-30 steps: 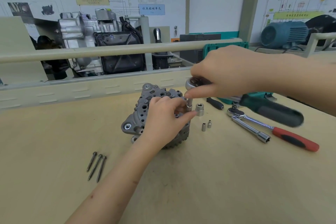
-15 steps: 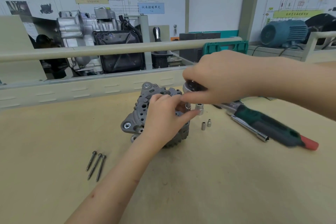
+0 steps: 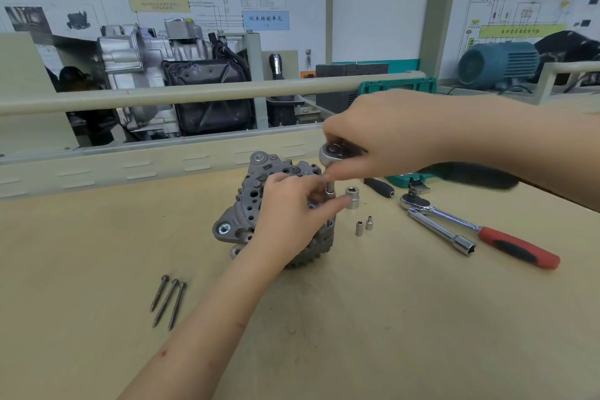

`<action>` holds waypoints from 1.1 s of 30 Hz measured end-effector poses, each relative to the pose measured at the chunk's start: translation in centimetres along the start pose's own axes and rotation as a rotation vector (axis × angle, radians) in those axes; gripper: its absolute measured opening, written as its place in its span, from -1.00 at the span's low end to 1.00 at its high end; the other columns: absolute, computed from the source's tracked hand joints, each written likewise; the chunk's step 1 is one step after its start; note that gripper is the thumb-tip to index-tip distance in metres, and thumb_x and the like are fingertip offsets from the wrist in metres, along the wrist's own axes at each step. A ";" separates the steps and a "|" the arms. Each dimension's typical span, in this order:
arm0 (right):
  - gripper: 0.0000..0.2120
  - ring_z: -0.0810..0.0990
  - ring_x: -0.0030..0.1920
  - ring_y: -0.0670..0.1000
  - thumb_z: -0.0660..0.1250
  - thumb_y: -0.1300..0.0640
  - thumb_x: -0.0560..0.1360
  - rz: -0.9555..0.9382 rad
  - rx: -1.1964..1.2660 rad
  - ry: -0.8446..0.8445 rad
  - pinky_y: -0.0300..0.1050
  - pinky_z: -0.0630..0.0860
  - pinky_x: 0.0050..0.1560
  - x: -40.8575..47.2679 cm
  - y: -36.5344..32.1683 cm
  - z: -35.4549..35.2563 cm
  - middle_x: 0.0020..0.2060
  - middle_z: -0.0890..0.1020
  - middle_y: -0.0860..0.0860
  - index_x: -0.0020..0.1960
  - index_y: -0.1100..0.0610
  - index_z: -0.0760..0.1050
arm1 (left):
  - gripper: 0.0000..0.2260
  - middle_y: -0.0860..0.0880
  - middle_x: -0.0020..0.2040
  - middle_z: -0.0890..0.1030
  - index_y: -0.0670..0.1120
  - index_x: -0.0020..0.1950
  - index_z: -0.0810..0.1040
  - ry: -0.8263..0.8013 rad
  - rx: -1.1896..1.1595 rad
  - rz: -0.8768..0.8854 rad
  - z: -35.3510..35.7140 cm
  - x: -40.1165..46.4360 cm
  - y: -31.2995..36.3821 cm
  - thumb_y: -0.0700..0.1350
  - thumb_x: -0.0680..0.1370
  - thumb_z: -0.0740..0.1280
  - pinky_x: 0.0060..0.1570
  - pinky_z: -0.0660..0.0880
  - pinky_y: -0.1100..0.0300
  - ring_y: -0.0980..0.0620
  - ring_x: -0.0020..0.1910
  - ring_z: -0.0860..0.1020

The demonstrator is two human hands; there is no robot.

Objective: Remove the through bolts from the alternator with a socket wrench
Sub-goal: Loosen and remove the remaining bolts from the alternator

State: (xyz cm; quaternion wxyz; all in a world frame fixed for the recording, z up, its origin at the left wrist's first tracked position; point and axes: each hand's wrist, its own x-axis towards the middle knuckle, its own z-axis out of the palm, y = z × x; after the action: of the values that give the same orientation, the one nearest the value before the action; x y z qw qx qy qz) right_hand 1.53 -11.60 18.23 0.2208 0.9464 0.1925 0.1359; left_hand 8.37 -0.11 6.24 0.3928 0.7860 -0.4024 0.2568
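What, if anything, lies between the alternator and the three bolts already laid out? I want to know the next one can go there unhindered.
Nothing visible does. The bare table stretches from the alternator to the three bolts; only the left hand, resting on the alternator, has its forearm passing beside them.

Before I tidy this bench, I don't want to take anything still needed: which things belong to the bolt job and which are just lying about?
In use:
alternator
socket wrench, gripped by right hand
left hand steadying the alternator
three removed bolts

Lying about:
red-handled ratchet
loose large socket
two small sockets
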 end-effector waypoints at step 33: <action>-0.59 0.28 -0.42 -0.17 -0.07 -0.30 0.38 -0.036 -0.122 0.090 -0.24 0.18 -0.49 -0.6 0.2 -0.1 -0.39 0.33 -0.12 -0.13 0.03 0.28 | -0.91 0.20 -0.34 0.40 -0.06 -0.23 0.51 -0.169 0.084 -0.016 0.3 -0.2 -1.0 -0.09 0.44 0.38 -0.26 0.22 0.41 0.12 -0.19 0.32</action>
State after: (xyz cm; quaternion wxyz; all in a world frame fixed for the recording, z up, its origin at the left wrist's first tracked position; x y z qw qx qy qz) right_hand 1.07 -11.99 18.32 0.2716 0.9206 0.2103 0.1856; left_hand 9.15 0.05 5.53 0.3264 0.8238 -0.4166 0.2031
